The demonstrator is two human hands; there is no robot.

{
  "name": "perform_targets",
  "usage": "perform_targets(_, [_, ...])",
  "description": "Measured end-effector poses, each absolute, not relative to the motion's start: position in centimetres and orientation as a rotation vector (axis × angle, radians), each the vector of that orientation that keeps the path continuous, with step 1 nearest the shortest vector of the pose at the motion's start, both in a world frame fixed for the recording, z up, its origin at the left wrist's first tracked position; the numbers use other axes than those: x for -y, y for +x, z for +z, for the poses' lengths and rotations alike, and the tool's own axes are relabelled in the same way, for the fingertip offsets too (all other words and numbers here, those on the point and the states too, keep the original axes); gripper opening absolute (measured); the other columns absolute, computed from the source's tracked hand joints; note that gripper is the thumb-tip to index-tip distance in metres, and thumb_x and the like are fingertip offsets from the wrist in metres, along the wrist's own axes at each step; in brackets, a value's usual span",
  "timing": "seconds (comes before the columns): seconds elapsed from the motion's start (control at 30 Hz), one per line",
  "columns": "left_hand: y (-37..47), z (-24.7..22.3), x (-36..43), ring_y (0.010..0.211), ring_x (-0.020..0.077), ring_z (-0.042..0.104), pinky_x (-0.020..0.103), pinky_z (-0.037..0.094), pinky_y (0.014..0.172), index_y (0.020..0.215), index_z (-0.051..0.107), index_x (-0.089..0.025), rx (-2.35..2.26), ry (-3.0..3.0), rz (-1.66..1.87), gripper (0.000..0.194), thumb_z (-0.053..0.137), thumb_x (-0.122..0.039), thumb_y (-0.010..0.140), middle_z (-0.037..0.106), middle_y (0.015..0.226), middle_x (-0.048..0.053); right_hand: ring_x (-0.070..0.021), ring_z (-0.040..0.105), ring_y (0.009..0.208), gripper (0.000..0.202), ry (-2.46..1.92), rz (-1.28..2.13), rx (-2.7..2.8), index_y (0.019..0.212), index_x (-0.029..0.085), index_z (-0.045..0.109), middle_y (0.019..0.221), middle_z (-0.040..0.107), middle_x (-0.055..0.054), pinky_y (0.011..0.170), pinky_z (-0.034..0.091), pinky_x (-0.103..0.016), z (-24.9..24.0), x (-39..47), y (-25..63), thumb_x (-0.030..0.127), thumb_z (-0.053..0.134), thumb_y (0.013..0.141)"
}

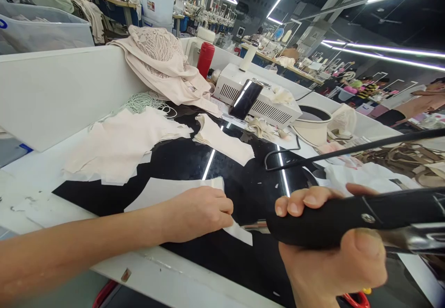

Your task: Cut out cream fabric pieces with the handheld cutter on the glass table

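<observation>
White bench (194, 275) under you, walled along its left and far edges; a black sheet (239, 266) covers most of its middle and reaches the near edge. Far left corner: a pale pink garment heap (156, 73) with lace, slumped over the wall. Along the left edge: a stack of light pink cloth (109, 143), green cord (146, 103) tangled just behind it. Far edge: a white vented box (255, 97) with a phone (246, 99) propped against it, and a red bottle (206, 59) nearer the far left corner.

Your right hand (325, 266) is wrapped round a black handle (313, 227) above the near edge, toward the right; what kind of tool, I cannot tell. Your left hand (200, 208) is curled narrow on the white panel (153, 194), thumb hidden. That panel lies on the black sheet by the near edge, partly under your forearm. A folded pale piece (224, 138) sits beyond it. Smallest: a white strip (241, 234) running out past your fingertips, a metal tip (256, 227) at its side; joined to the panel or separate, hidden.

Step in hand, my reading: tool worked at the cloth's edge while you steady it. Next move calls for flat cloth, a level tip, fingertips kept clear.
</observation>
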State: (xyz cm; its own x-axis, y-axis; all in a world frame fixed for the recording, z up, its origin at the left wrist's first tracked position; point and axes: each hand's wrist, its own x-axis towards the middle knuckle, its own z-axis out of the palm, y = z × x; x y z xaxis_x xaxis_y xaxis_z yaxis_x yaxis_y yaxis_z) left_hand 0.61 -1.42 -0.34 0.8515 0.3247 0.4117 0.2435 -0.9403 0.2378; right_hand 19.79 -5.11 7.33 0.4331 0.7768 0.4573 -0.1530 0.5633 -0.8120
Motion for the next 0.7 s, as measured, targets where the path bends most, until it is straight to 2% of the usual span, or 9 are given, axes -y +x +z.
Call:
perform_targets(0.17, [0.5,-0.3,1.4,0.092,0.0207,0.064,0.033,0.052,0.083,0.093,0.071,-0.018,-0.449,2.837,0.621,0.021,0.064,0.002,0.097,0.073,0.102,0.005,-0.0167,0.055,0.049,0.049,-0.788,0.622,0.945,0.1,0.029,0.069,0.066,0.069,0.009,0.042,0.054,-0.029,7.5,5.5,20.6,0.047,0.096,0.063])
perform_targets(0.37, [0.5,-0.3,1.4,0.089,0.0205,0.064,0.033,0.051,0.079,0.09,0.071,-0.017,-0.438,2.828,0.663,0.022,0.067,0.004,0.094,0.071,0.098,0.004,-0.0164,0.056,0.05,0.045,-0.8,0.603,0.946,0.101,0.028,0.069,0.067,0.068,0.008,0.043,0.051,-0.029,7.2,5.6,20.4,0.045,0.093,0.067])
perform_targets(0.7, [0.6,-0.2,1.3,0.087,0.02,0.064,0.033,0.05,0.078,0.087,0.071,-0.018,-0.446,2.819,0.652,0.021,0.066,-0.002,0.1,0.072,0.096,0.004,-0.0165,0.058,0.052,0.045,-0.708,0.706,1.015,0.108,0.028,0.07,0.072,0.068,0.007,0.044,0.054,-0.031,7.1,6.6,20.4,0.045,0.094,0.073])
